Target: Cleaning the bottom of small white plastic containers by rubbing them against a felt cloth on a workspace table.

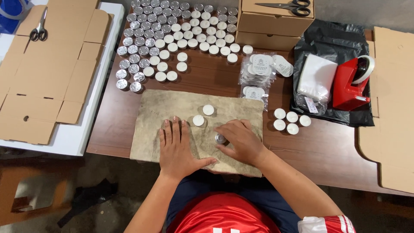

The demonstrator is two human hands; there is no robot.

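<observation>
Metal cup: silver tealight [221,138], turned so its shiny metal shows, on the right half of the grey mat [148,129], near the mat's front edge.
Right hand [241,142]: curled over the tealight, fingertips pinching its rim and pressing it to the mat; closed on it, not lifted.
Left hand [177,149]: flat and spread on the mat just left of the tealight, holding nothing; judged to be pinning the mat so it does not slide.
Loose candles on mat: two white tealights [198,120], wax up, just behind the hands, toward the mat's far edge.
Mat: worn, felt-like sheet, front edge flush with the desk's near rim; bare room along its left and far strips.
Desk [319,151]: dark wood; open surface right of the mat, before the small cluster.
Small cluster: five white tealights [291,121], right of the mat, apart from it.
Main stock [172,34]: rows of tealights behind the mat, silver ones left, white ones right.
Label packs [258,71]: clear bags of round stickers, touching the mat's far right corner.
Tape dispenser [351,84]: red, on a black bag [336,39], well right of the mat.
Boxes [276,21]: stacked cardboard behind the mat, scissors [286,7] on top.
Flat cardboard [47,69]: unfolded blank, well left of the mat, on a white table.
</observation>
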